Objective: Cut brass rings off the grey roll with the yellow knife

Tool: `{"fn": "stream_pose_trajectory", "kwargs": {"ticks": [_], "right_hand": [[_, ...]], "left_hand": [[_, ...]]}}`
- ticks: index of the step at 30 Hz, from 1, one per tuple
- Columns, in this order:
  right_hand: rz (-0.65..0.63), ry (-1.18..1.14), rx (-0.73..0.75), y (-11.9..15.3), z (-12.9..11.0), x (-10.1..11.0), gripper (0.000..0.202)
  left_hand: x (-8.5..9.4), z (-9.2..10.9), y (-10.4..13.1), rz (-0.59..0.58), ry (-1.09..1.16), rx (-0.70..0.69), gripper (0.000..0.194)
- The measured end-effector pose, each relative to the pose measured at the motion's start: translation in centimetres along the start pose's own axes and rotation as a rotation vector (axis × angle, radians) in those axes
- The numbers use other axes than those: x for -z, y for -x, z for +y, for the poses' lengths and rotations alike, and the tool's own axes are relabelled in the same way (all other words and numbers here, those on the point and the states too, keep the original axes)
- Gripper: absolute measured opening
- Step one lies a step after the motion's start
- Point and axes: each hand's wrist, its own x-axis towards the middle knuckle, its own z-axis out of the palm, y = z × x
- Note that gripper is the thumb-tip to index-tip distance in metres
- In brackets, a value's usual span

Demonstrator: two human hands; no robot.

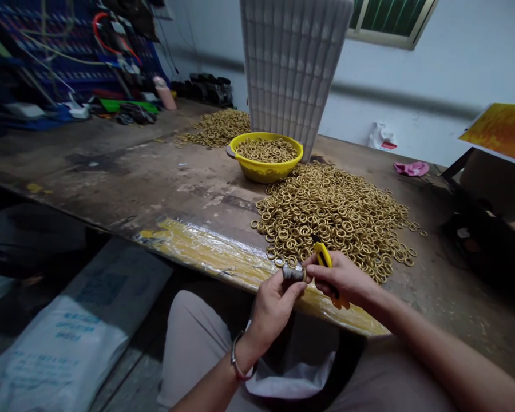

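Near the table's front edge, my left hand [275, 309] grips a short dark grey cylinder [292, 274] between thumb and fingers. My right hand [339, 276] is closed around a yellow utility knife [323, 255], its dark tip pointing up and away. The right fingertips meet the cylinder's right end, where a brass-coloured ring seems to sit; the fingers partly hide it. Just beyond both hands spreads a big pile of brass-coloured rings [335, 212]. A yellow plastic basin [266, 170] full of similar rings stands behind the pile.
A tall grey ribbed panel [294, 68] rises behind the basin. Farther back lies another ring heap [223, 127]. Clear film over yellow covers part of the table edge [206, 252]. A pink cloth [412, 168] lies at right, a pink bottle [165, 93] stands back left, and white sacks [68, 337] lie below.
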Motion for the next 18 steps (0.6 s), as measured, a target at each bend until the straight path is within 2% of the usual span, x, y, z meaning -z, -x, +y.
{"fn": "stream_pose_trajectory", "kwargs": {"ticks": [4,7,9,11,14,18], "right_hand": [[0.015,0.096,0.061,-0.1,0.0,0.0,0.019],[0.038,0.22,0.163,-0.1,0.2,0.1,0.015],[0.091,0.405,0.269,0.2,0.3,0.3,0.012],[0.157,0.683,0.343,0.6,0.4,0.3,0.011],[0.185,1.082,0.321,1.2,0.4,-0.1,0.013],[0.166,1.367,0.257,1.4,0.2,-0.9,0.014]], "left_hand": [[0.0,0.2,-0.1,-0.07,0.161,0.083,0.022],[0.2,-0.1,-0.3,-0.125,0.281,0.144,0.025],[0.4,-0.2,-0.4,-0.128,0.353,0.177,0.027],[0.6,-0.2,-0.5,-0.109,0.39,0.168,0.026],[1.1,0.1,-0.6,-0.063,0.365,0.099,0.025],[1.5,0.3,-0.6,-0.023,0.299,0.04,0.023]]}}
